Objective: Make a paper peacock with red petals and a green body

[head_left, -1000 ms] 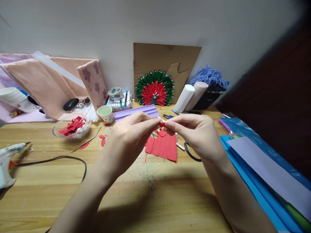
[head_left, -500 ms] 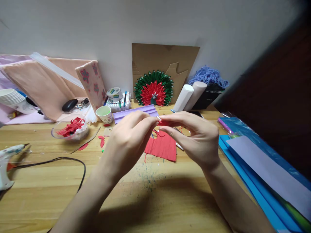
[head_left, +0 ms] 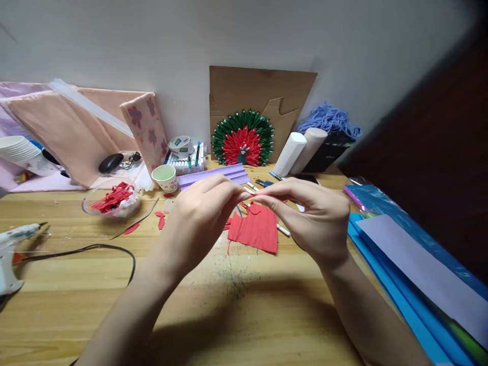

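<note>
My left hand point(head_left: 202, 221) and my right hand point(head_left: 312, 216) are raised over the table, fingertips meeting in a pinch. Whatever sits between them is too small and too covered by the fingers to make out. Below the fingertips lies a red crepe paper piece point(head_left: 256, 234) with a ragged left edge. Markers point(head_left: 282, 230) and other thin tools lie partly hidden behind my right hand. Farther back, a fan-shaped peacock craft point(head_left: 243, 140) in red and green leans against a cardboard sheet point(head_left: 261, 86).
At left are a glue gun point(head_left: 15, 249) with its black cord point(head_left: 95, 247), a clear bowl point(head_left: 87, 208) of red scraps, and a paper cup point(head_left: 164, 180). A folded purple strip point(head_left: 213, 177) lies behind my hands. Blue sheets point(head_left: 375, 254) line the right edge.
My right hand's thumb and forefinger have closed together against the left fingertips. The red bit seen between the right fingers before is now hidden. The view has shifted slightly.
</note>
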A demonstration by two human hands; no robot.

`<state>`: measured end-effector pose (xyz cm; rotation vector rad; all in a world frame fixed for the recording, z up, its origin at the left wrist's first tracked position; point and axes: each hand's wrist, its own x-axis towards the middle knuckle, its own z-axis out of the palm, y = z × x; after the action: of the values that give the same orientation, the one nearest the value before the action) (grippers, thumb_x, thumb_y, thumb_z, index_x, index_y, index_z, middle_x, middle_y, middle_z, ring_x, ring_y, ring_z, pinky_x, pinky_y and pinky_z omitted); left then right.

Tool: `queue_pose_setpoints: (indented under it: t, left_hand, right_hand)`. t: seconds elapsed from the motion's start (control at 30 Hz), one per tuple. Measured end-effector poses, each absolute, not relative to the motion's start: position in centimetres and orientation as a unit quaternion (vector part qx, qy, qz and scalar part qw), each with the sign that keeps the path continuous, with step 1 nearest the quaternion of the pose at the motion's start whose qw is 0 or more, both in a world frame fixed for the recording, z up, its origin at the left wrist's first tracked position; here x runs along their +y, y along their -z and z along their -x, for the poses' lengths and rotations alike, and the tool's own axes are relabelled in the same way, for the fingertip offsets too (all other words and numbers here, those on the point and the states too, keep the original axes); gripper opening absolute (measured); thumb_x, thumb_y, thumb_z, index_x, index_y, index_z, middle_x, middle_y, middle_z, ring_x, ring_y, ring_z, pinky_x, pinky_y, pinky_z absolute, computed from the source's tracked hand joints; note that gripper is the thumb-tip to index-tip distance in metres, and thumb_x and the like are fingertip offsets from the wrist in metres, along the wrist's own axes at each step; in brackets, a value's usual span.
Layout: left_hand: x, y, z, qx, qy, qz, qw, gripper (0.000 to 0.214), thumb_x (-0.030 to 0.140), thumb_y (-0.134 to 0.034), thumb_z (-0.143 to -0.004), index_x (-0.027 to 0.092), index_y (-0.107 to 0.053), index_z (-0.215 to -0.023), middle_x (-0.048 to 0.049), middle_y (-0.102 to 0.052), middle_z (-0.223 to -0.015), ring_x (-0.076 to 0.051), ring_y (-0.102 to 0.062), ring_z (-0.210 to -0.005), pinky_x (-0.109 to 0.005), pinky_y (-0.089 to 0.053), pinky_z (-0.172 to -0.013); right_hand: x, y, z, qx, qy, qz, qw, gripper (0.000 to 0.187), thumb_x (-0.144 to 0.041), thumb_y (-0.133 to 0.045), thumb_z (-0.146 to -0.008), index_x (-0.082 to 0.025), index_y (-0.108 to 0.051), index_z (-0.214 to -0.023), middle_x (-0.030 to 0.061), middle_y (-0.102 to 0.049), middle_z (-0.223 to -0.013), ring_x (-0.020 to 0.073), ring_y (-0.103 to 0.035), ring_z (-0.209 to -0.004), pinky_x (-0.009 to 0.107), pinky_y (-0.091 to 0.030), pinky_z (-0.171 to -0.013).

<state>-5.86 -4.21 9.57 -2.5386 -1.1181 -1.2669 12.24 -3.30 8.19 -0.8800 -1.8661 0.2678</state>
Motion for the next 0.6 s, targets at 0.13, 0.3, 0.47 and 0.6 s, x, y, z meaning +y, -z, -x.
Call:
queue_pose_setpoints:
  t: [0.13, 0.3, 0.47, 0.6]
  left_hand:
    - [-4.09, -9.64, 6.17, -0.368, 0.405, 0.837, 0.024, 0.016, 0.017, -0.051, -0.089, 0.014, -0.062, -0.079, -0.0035, -0.065, -0.073, -0.011, -0.057, -0.065, -0.023, -0.045, -0.059]
    - [-4.10, -9.57, 6.35, -0.347, 0.419, 0.839, 0.009, 0.012, 0.016, -0.053, -0.088, 0.015, -0.064, -0.093, -0.0047, -0.069, -0.085, -0.011, -0.062, -0.073, -0.022, -0.049, -0.065]
    - [-4.01, -9.35, 6.19, -0.310, 0.439, 0.843, 0.021, 0.018, 0.016, -0.058, -0.085, 0.018, -0.065, -0.102, -0.0030, -0.069, -0.084, -0.009, -0.063, -0.071, -0.019, -0.050, -0.063]
    - [-3.93, -9.18, 6.14, -0.299, 0.442, 0.845, 0.021, 0.020, 0.014, -0.058, -0.085, 0.019, -0.066, -0.102, -0.0029, -0.068, -0.081, -0.008, -0.061, -0.068, -0.019, -0.048, -0.059]
  right_hand:
    - [-3.20, -8.18, -12.32, -0.767, -0.127, 0.376, 0.504, 0.005, -0.022, -0.068, -0.079, -0.026, -0.072, -0.077, -0.0003, -0.072, -0.074, 0.0161, -0.066, -0.066, 0.030, -0.053, -0.065]
    - [-3.14, -8.08, -12.37, -0.752, -0.162, 0.390, 0.506, 0.005, -0.021, -0.067, -0.079, -0.023, -0.071, -0.078, 0.0006, -0.072, -0.076, 0.0153, -0.066, -0.070, 0.028, -0.054, -0.066]
    - [-3.26, -8.21, -12.24, -0.739, -0.205, 0.401, 0.502, 0.004, -0.022, -0.068, -0.077, -0.019, -0.071, -0.077, 0.0013, -0.072, -0.075, 0.0144, -0.066, -0.067, 0.026, -0.056, -0.064]
    - [-3.40, -8.35, -12.21, -0.731, -0.234, 0.406, 0.495, 0.006, -0.023, -0.068, -0.077, -0.019, -0.071, -0.077, 0.0021, -0.072, -0.075, 0.0150, -0.067, -0.067, 0.026, -0.057, -0.063]
